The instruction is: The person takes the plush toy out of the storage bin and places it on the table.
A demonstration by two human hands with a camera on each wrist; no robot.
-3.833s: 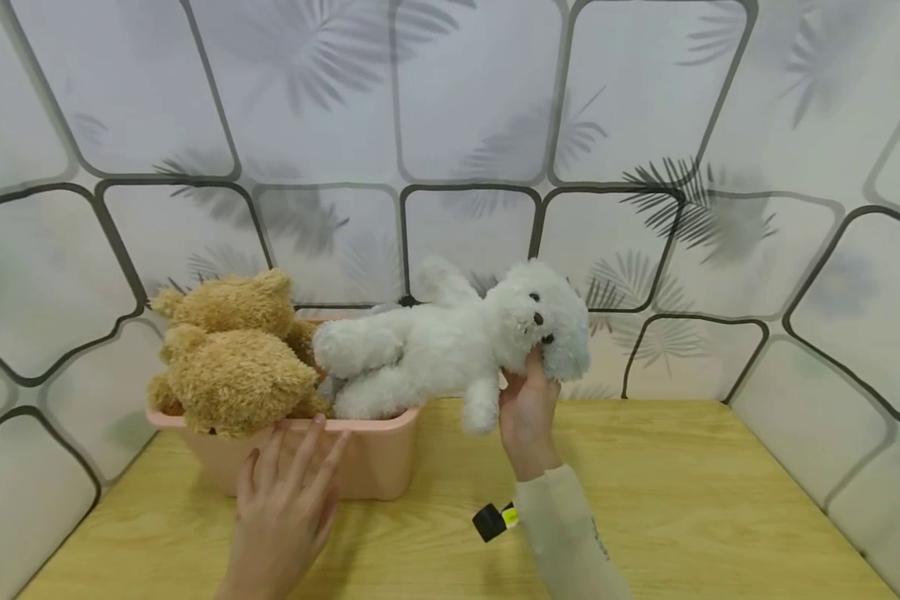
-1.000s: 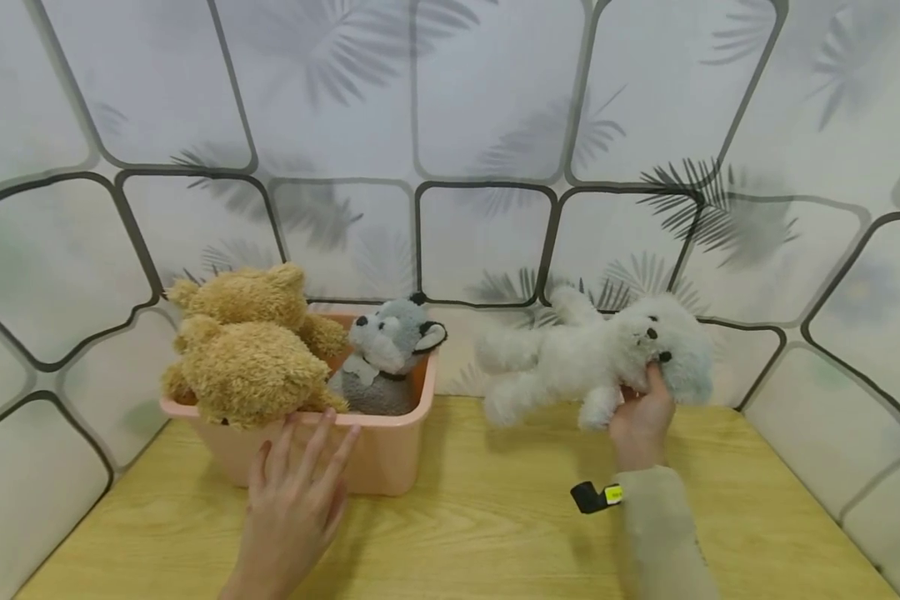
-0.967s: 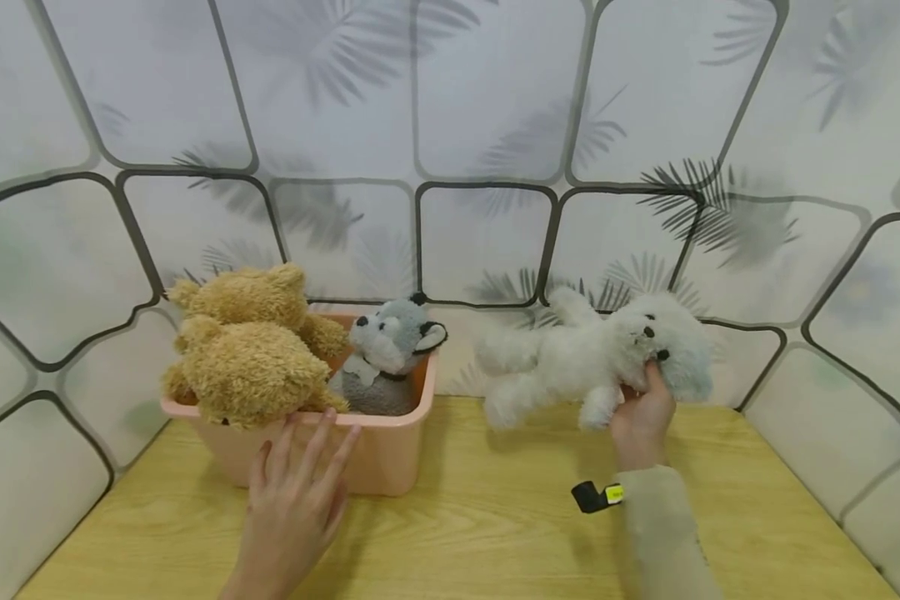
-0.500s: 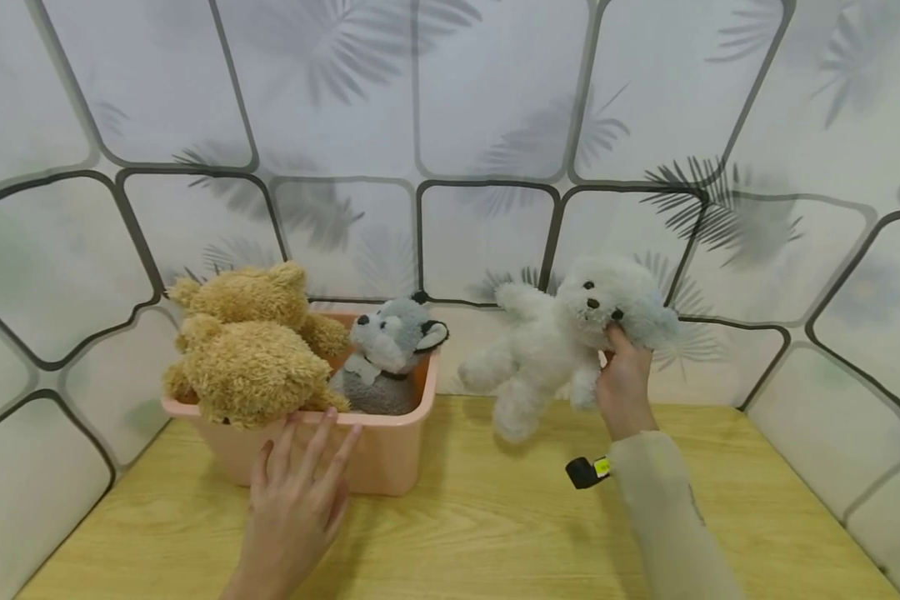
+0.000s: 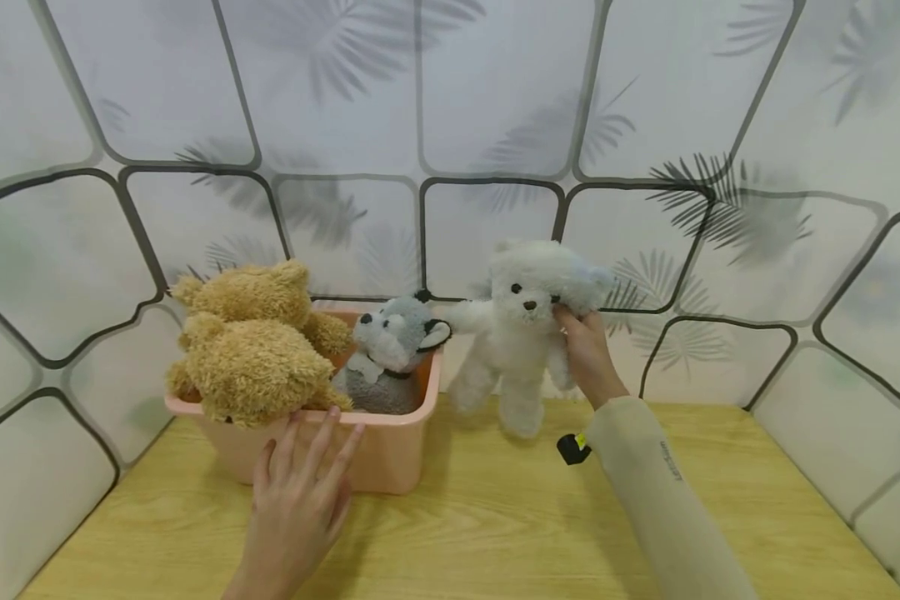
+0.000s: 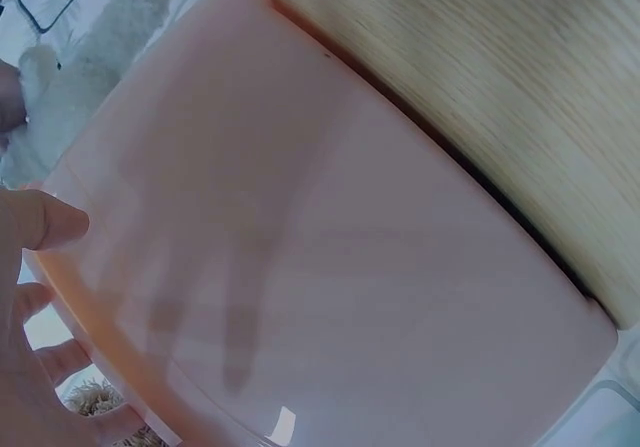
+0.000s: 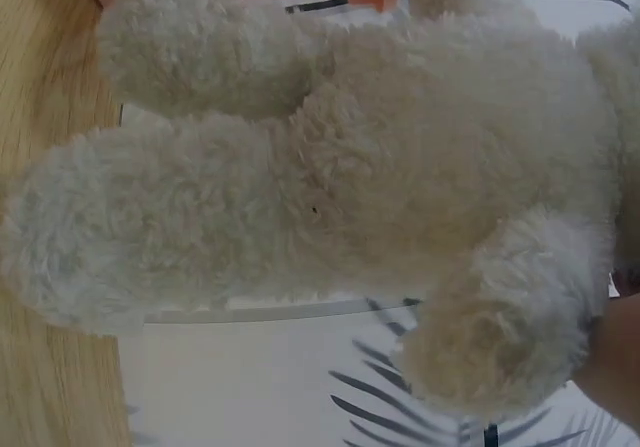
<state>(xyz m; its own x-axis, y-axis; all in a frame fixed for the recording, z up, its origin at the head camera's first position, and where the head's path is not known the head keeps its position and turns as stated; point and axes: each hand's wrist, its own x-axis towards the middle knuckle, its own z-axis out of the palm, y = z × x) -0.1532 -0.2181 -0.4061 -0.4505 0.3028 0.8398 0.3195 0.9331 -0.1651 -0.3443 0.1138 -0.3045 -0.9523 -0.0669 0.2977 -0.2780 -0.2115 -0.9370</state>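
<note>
Right hand (image 5: 588, 354): thumb pressed on the cheek of a white fluffy plush bear (image 5: 521, 358), fingers closed in behind its head, mostly out of my sight. Bear hangs roughly upright beside a pink rectangular plastic bin (image 5: 386, 458), above a yellowish wood-grain desk (image 5: 465, 542). Cannot tell whether its feet touch down. Left hand (image 5: 296, 500): fingers spread, fairly straight, resting at the bin's front rim, gripping nothing.

Risks (my judgement): the hold is off to one side of the head, so the soft body could swing or twist, and the bear could topple if released before its feet are planted. Its outstretched arm lies close to the ear of a grey-and-white plush dog (image 5: 382, 354) and might snag. Two tan curly-furred plush bears (image 5: 258, 367) are heaped above the rim; a knock, or the left hand lifting, could let the bin shift or the front one roll out.

Count: white bear, 1; tan bears, 2; grey dog, 1; bin, 1; desk, 1; hands, 2. Toys in bin, 3; outside, 1.
</note>
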